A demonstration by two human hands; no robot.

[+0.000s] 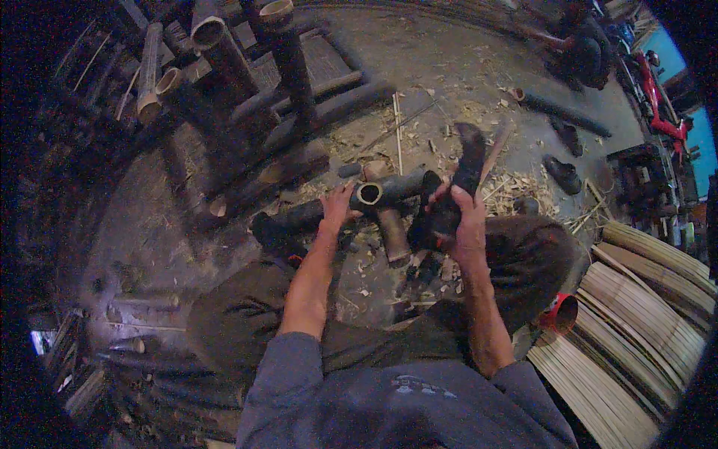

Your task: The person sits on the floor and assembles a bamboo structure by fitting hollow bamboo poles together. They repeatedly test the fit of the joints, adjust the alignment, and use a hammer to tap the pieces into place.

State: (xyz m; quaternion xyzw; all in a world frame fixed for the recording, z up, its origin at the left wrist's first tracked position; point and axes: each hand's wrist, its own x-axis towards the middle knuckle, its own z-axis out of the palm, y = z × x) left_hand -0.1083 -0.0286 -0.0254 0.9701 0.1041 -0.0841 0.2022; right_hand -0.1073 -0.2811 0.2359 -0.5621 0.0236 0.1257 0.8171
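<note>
A dark bamboo pole [404,185] lies crosswise between my bent legs, with a pale-rimmed round opening [369,194] near its middle. My left hand [341,203] grips the pole just left of that opening, fingers bent over its top. Below the pole, a short brown bamboo piece [394,238] points toward me. My right hand [468,218], raised by my right knee, is closed around a long dark club-shaped thing [470,153] whose exact kind I cannot make out. Beside it runs a pale flat strip [494,156]; whether it is part of it I cannot tell.
Wood shavings [523,193] litter the floor. Thick bamboo posts [288,63] and a frame stand at the upper left. Another bamboo tube [565,112] and dark shoes [561,173] lie right. Split slats [628,322] and a red-rimmed container [559,313] sit near my right leg. Another person [583,56] is at upper right.
</note>
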